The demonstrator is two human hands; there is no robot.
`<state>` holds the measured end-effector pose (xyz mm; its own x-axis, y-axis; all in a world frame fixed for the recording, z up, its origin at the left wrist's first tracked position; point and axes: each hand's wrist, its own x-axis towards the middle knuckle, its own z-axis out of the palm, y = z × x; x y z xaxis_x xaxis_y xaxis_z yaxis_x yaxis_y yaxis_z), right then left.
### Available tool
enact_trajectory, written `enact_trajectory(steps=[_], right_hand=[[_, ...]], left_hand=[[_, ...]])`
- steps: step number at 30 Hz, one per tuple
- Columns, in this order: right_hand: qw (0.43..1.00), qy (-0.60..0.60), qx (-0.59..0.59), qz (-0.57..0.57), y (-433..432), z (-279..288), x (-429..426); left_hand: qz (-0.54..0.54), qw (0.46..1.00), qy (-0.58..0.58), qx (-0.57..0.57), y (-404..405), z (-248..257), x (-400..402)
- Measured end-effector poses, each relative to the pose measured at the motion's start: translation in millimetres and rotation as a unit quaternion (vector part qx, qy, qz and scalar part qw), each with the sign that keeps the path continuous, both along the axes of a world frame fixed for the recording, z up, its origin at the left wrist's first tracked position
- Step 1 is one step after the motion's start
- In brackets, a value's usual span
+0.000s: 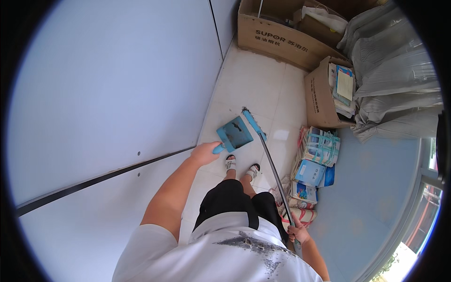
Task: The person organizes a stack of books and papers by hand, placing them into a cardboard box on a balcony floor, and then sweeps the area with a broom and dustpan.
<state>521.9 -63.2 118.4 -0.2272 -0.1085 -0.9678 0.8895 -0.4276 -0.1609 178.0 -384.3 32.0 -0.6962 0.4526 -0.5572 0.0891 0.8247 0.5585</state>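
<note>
My left hand (206,153) grips the short handle of a blue plastic dustpan (239,138). Some dark debris lies inside the pan, which is in front of my feet. With my right hand (298,232) I hold the upper part of a long-handled broom (271,160), its dark pole slanting away from my right side. The broom's blue head (254,124) is just beyond the pan's right edge, with a gap between them. Dark fluff clings along its bristles.
White panels (116,77) rise along the left. A large cardboard box (275,42) stands at the far end, and a smaller box (319,93) of books sits beside grey drapery (391,70). Tied stacks of books (322,146) line the right wall. Pale tiles (246,83) cover the floor.
</note>
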Motion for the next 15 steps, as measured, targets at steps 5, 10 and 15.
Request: enact_trajectory(steps=[5, 10, 15], right_hand=[[0.93, 0.136, 0.232, 0.252, -1, 0, 58], [0.788, 0.19, 0.444, 0.382, -1, 25, 69], [0.751, 0.056, 0.498, 0.429, 11, 43, 99]], left_hand=[[-0.025, 1.0, -0.011, -0.006, 2, 4, -4], [-0.02, 1.0, -0.002, -0.018, -8, -5, 1], [-0.033, 0.999, -0.003, -0.024, -12, 6, -1]])
